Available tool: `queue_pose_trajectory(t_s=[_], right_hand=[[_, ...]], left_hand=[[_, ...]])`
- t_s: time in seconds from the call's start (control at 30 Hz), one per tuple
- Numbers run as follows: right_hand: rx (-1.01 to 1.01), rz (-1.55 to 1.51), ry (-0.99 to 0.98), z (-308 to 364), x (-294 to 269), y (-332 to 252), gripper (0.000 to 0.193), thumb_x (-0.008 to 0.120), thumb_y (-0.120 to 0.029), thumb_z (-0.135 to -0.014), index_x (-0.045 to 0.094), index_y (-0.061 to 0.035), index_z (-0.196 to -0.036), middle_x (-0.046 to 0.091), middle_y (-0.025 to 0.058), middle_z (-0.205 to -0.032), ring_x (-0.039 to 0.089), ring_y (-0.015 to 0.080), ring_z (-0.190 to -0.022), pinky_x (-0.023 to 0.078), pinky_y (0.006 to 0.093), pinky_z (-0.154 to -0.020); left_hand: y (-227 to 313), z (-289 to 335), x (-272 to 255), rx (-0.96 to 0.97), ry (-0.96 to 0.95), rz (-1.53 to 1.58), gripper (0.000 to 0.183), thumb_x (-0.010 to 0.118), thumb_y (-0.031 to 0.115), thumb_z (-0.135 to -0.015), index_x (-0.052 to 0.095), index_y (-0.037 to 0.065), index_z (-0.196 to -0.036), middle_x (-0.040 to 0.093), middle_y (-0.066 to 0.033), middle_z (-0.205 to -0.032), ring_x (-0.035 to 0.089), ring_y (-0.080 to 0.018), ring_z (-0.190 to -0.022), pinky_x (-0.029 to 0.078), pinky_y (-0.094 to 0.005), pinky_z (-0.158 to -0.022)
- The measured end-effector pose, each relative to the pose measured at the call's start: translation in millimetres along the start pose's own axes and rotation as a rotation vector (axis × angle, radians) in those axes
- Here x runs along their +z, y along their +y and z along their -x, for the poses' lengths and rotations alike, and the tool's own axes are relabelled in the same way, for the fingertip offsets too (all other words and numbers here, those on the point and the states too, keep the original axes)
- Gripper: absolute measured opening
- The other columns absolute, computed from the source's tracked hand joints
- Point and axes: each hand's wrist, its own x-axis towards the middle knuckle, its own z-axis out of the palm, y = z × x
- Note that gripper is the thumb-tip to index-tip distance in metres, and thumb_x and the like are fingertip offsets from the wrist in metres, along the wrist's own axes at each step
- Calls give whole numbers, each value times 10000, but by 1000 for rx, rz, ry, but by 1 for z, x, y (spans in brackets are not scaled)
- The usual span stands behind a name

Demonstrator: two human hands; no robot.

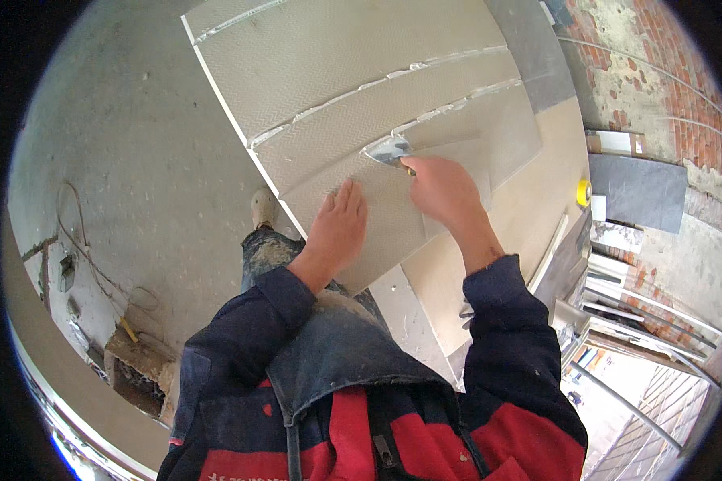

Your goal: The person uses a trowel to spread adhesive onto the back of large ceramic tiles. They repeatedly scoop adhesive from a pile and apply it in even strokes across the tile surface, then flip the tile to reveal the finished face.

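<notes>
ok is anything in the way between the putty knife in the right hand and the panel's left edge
Nothing visible stands between the putty knife in the right hand and the panel's left edge; the left hand is close by, on the near side of that path.

The scene is lit by soft, diffuse light, with only faint shadows cast on the textured panel [353, 48]. The pale area at the lower right [614, 381] is washed out, and the lower-left rim is flared bluish-white. Straight edges are bowed by the lens, and the corners are blacked out.
</notes>
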Motion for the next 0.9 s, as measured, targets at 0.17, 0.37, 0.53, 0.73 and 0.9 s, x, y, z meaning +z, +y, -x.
queue_pose_trajectory(t_s=[0.17, 0.37, 0.53, 0.73, 0.9], right_hand=[[-29, -109, 29, 11, 24, -18, 385, 559, -123, -902, 686, -133, -1266, 711, 221, -1028, 676, 399, -954, 530, 509, -829], [22, -128, -26, 10, 48, -30, 392, 561, -121, -894, 688, -136, -1265, 712, 225, -1027, 676, 401, -956, 530, 515, -831], [100, -121, 57, 26, 4, -28, 397, 574, -129, -884, 682, -126, -1266, 711, 217, -1082, 670, 398, -1013, 528, 481, -880], [451, -225, 254, 139, -5, 78, 403, 635, -157, -858, 680, -130, -1257, 718, 169, -1136, 675, 377, -1036, 529, 437, -918], [514, -315, 246, 196, 47, 119, 369, 641, -184, -858, 693, -138, -1220, 722, 161, -1111, 678, 377, -1022, 530, 440, -910]], left_hand=[[3, 5, -2, -12, -43, 18, 464, 537, 172, -910, 566, -50, -1316, 435, -246, -1513, 364, -397, -1452, 336, -518, -1161], [8, 32, -15, 11, -137, -43, 510, 541, 205, -896, 549, -67, -1327, 435, -266, -1500, 367, -417, -1435, 332, -545, -1152], [1, 24, -14, 40, -191, 39, 532, 539, 210, -893, 542, -76, -1341, 428, -275, -1503, 360, -412, -1441, 335, -539, -1152], [3, 15, -8, 87, -224, 26, 498, 517, 186, -922, 546, -88, -1338, 408, -298, -1513, 369, -441, -1433, 354, -554, -1140], [4, 15, -4, 144, -231, -54, 526, 549, 222, -919, 538, -76, -1352, 400, -309, -1521, 357, -460, -1439, 348, -555, -1151]])
